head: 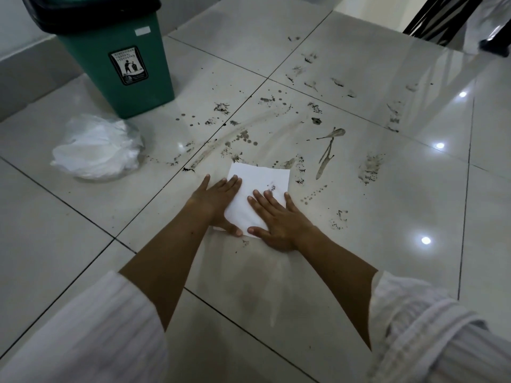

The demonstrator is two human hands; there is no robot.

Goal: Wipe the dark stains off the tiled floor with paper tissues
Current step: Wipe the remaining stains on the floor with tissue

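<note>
A white paper tissue point(255, 186) lies flat on the glossy tiled floor point(387, 189), with a few dark specks soaked through near its middle. My left hand point(214, 201) presses on its left edge with straight fingers. My right hand point(276, 217) lies flat on its lower right part, fingers spread. Dark stains point(329, 150) in smears, drops and streaks spread over the tiles beyond the tissue and to its right. A faint greyish smear covers the tile between my forearms.
A green waste bin point(119, 59) with a black lid stands at the upper left. A clear bag of white tissues point(96, 147) lies in front of it. Dark chair legs point(439, 20) and a person's foot point(495, 45) are at the top right.
</note>
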